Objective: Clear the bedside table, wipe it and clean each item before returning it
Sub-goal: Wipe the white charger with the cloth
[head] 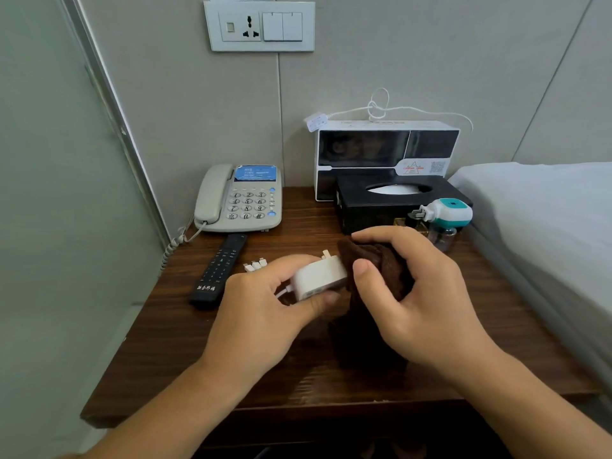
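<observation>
Just above the dark wooden desk (172,352), the left hand (265,313) pinches the small white plastic charger (319,276), seemingly light, rigid and smooth, by its sides while the right hand (417,293) clutches a soft brown cloth (381,270) against it

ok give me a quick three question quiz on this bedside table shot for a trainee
1. True or false: the left hand grips the white charger plug.
2. What does the right hand press against the plug?
A. a tissue
B. a dark brown cloth
C. a sponge
3. Fill in: the black remote lies on the wooden table just in front of the ____.

Key
1. True.
2. B.
3. Telephone.
</observation>
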A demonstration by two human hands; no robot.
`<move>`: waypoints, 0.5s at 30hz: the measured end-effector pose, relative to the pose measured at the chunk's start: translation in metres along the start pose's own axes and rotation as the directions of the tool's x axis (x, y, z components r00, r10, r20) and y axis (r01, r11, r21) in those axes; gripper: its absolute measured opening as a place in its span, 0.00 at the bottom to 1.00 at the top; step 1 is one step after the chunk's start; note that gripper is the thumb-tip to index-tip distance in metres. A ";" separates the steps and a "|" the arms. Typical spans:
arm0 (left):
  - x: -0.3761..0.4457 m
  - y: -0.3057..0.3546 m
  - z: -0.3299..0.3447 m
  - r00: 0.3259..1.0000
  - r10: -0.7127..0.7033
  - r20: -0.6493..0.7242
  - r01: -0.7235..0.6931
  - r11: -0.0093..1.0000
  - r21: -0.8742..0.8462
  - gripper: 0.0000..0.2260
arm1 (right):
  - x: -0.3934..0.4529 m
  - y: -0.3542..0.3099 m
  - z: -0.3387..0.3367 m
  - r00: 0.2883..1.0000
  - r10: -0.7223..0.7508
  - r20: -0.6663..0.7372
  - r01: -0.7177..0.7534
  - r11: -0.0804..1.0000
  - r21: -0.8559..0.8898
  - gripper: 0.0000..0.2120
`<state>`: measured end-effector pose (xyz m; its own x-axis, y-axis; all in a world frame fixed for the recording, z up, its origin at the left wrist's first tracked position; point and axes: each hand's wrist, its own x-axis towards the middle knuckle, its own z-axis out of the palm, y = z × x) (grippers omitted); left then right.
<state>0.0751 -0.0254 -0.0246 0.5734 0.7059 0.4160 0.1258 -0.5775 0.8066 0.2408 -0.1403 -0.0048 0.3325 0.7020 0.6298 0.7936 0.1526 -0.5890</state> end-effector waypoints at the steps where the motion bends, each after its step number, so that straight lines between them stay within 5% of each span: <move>1: -0.001 0.001 0.001 1.000 0.024 0.008 -0.024 0.999 0.034 0.18 | 0.000 0.000 0.001 1.000 -0.013 0.019 0.013 1.000 -0.024 0.14; 15: 0.000 -0.002 0.013 0.985 0.167 0.031 -0.170 0.971 0.166 0.11 | -0.019 -0.012 0.009 0.931 -0.261 0.254 0.304 0.941 -0.147 0.10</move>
<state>0.0859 -0.0295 -0.0320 0.6108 0.5864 0.5321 0.1591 -0.7492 0.6430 0.2204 -0.1492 -0.0149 -0.0267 0.7907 0.6116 0.9227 0.2548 -0.2892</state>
